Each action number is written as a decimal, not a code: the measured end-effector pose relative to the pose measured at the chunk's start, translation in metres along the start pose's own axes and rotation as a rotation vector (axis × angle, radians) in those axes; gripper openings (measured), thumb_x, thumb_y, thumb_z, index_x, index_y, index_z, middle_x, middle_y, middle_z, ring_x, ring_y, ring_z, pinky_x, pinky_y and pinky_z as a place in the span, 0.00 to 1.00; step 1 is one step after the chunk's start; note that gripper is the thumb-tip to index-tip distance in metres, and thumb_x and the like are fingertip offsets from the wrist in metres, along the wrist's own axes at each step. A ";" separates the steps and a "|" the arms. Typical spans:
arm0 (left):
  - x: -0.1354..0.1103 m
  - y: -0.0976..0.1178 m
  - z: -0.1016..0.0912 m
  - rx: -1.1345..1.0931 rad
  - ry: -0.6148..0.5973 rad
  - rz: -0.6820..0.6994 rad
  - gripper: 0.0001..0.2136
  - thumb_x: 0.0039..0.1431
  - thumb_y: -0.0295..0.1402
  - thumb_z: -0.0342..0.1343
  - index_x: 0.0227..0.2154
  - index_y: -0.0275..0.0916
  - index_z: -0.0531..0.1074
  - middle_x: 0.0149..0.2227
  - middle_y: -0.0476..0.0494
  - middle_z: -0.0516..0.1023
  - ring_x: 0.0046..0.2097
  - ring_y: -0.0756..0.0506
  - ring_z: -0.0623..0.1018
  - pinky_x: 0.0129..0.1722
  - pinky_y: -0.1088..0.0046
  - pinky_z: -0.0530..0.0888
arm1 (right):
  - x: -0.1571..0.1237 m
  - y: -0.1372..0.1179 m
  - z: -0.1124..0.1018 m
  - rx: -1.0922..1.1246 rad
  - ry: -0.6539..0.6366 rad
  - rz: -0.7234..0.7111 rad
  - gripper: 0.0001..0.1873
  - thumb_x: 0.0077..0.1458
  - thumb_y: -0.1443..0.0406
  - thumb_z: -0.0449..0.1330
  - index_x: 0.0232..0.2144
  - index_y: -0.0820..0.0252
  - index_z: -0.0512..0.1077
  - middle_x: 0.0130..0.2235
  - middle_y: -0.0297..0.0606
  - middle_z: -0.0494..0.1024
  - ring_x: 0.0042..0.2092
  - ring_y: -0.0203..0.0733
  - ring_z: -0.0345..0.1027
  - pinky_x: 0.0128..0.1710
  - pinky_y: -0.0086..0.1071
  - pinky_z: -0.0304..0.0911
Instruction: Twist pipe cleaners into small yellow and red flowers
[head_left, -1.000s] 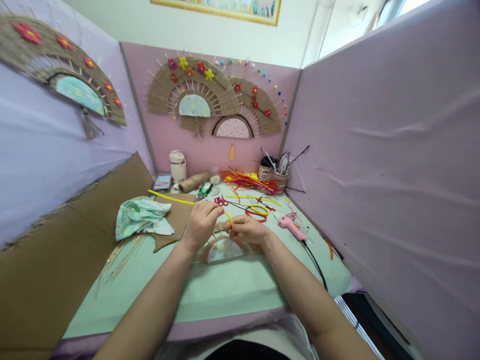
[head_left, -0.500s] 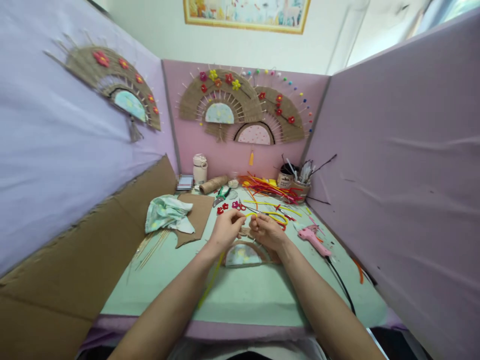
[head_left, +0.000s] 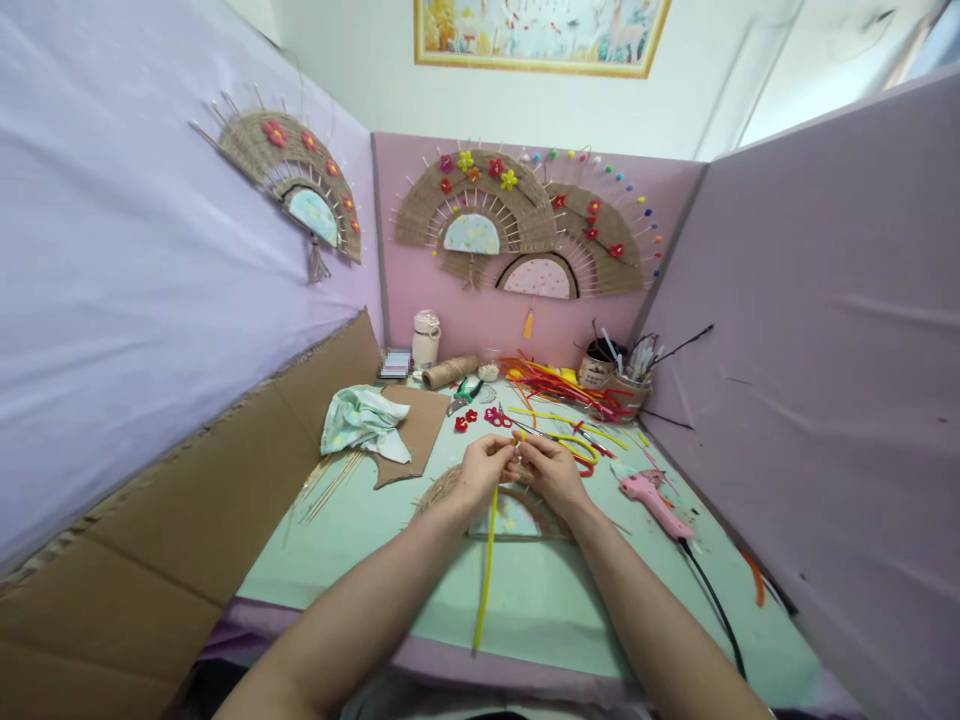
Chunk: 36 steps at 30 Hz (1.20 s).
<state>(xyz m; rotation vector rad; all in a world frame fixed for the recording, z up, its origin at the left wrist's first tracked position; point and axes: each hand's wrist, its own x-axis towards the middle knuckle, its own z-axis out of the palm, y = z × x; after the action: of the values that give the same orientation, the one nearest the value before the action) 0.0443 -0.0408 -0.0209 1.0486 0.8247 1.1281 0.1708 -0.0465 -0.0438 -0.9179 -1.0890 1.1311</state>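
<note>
Both hands meet over the middle of the table, pinching a yellow pipe cleaner between their fingertips. My left hand grips it, and its long free end hangs down toward the table's front edge. Close against it, my right hand holds the other end, where a bit of yellow shows above the fingers. Beneath the hands lies a woven twine fan with a pale floral half-circle at its base, partly covered by the hands and wrists.
Right of the hands lies a pink glue gun with a black cord. Ahead are red flowers, pliers, scissors and a pile of pipe cleaners. At left, patterned cloth rests on cardboard. Partition walls enclose the table.
My hands have come closer together on the pipe cleaner. Its free end now hangs nearly straight down between the forearms. The camera view has turned slightly left.
</note>
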 end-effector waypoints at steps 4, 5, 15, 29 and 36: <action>0.004 -0.005 -0.003 -0.025 0.023 -0.035 0.07 0.44 0.30 0.60 0.26 0.33 0.69 0.21 0.50 0.71 0.19 0.56 0.68 0.19 0.81 0.65 | 0.001 0.001 -0.003 -0.204 0.048 -0.092 0.15 0.44 0.60 0.64 0.37 0.57 0.77 0.31 0.34 0.74 0.29 0.33 0.59 0.31 0.30 0.56; 0.006 -0.007 -0.004 -0.020 0.021 -0.034 0.08 0.43 0.30 0.60 0.26 0.33 0.69 0.21 0.50 0.71 0.19 0.56 0.68 0.18 0.82 0.64 | 0.001 0.002 -0.004 -0.200 0.038 -0.080 0.15 0.44 0.60 0.64 0.37 0.58 0.77 0.31 0.34 0.74 0.28 0.33 0.59 0.31 0.29 0.56; 0.019 -0.014 -0.016 0.172 0.003 0.096 0.06 0.46 0.30 0.56 0.29 0.34 0.72 0.21 0.51 0.69 0.19 0.56 0.65 0.18 0.81 0.60 | 0.000 -0.003 -0.001 0.250 -0.177 0.195 0.13 0.43 0.59 0.66 0.31 0.60 0.74 0.32 0.35 0.72 0.31 0.35 0.66 0.33 0.32 0.61; 0.017 -0.014 -0.014 0.277 0.007 0.115 0.05 0.48 0.28 0.53 0.29 0.34 0.71 0.21 0.51 0.69 0.21 0.55 0.67 0.21 0.80 0.62 | 0.000 -0.006 -0.005 0.294 -0.212 0.266 0.14 0.42 0.60 0.67 0.30 0.64 0.74 0.19 0.28 0.62 0.22 0.27 0.50 0.21 0.24 0.48; 0.015 -0.014 -0.014 0.276 -0.031 0.118 0.07 0.47 0.34 0.56 0.23 0.34 0.69 0.19 0.52 0.69 0.20 0.54 0.66 0.21 0.79 0.62 | 0.005 0.006 -0.005 0.010 -0.001 0.030 0.19 0.44 0.56 0.64 0.37 0.62 0.75 0.20 0.28 0.65 0.22 0.29 0.52 0.24 0.27 0.50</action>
<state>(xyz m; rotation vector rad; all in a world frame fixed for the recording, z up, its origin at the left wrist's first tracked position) 0.0395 -0.0247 -0.0391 1.3549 0.9210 1.1141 0.1749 -0.0408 -0.0496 -0.9282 -1.0722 1.1607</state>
